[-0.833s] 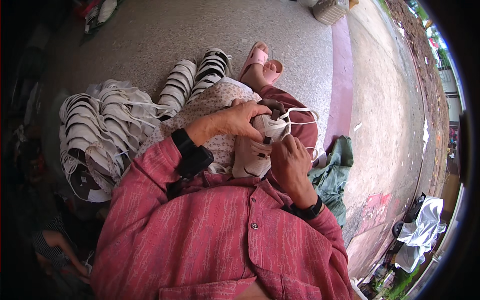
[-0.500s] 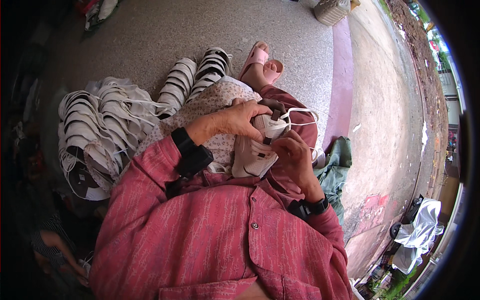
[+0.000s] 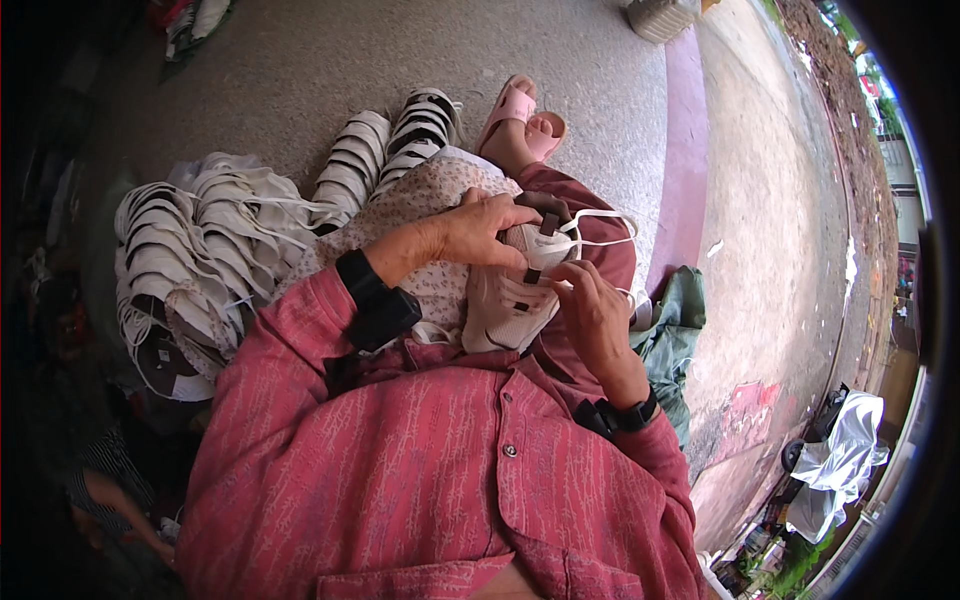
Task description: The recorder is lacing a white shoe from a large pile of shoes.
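Observation:
A cream shoe upper (image 3: 492,310) with brown lining and dark lace loops lies across my lap, its collar pointing away from me. My left hand (image 3: 475,232) grips it near the collar, thumb on top and fingers along its left side. My right hand (image 3: 597,312) is closed in a pinch at the dark loops on the upper's right side; what sits between its fingertips is too small to make out. From the top of the upper, a white shoelace (image 3: 607,213) loops out to the right. Beneath lies a flowered cloth (image 3: 420,210) over my legs.
Stacked white shoe uppers with laces (image 3: 215,235) lie at left. Two more stacks, one a row of uppers (image 3: 352,165), stand beyond the cloth. Green fabric (image 3: 672,325) lies by my right leg. A woven basket (image 3: 660,18) is at the far right. Another person's arm (image 3: 120,505) shows at lower left.
My right hand's fingertips have shifted slightly up and right along the loops, uncovering more of the upper's side. My left hand keeps its grip with little movement.

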Tool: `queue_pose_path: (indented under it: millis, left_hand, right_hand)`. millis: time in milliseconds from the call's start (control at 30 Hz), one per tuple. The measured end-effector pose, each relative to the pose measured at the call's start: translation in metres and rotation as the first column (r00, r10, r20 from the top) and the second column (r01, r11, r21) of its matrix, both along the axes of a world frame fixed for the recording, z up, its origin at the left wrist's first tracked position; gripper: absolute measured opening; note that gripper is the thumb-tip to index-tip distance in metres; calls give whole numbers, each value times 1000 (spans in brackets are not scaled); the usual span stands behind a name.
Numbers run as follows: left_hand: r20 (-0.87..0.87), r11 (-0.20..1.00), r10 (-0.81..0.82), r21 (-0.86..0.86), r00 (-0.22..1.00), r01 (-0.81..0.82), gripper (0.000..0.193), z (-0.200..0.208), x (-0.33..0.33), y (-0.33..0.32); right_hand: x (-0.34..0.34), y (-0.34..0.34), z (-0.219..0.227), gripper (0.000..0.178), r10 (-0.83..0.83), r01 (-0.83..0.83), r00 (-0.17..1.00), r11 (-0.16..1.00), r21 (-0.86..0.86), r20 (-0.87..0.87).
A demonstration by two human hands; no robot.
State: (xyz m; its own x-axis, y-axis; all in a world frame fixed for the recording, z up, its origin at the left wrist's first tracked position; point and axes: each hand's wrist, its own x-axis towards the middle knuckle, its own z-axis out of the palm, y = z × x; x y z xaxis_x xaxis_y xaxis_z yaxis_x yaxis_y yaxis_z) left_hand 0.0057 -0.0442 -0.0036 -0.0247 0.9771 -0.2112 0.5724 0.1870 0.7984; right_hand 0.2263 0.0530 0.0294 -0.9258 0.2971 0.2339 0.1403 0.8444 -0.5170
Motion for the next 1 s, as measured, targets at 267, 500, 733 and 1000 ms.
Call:
queue_pose_path:
  millis: [267,500,733,1000]
  left_hand:
    - [87,1000,-16,-24,996,18,68,0,0,5]
    - [151,999,-37,3,988,37,64,2,-4,3]
    - [389,994,-100,77,916,76,52,-19,-5,11]
    - [449,927,-21,343,893,-151,62,-14,9,-26]
  right_hand:
    - [-3,-8,-30,18,-66,29,989,967,-254,-136]
    - [-19,-2,18,18,105,-107,992,994,21,75]
    - [-35,-19,15,27,191,-301,932,882,363,308]
    - [-60,8,109,7,19,-37,999,338,-941,-32]
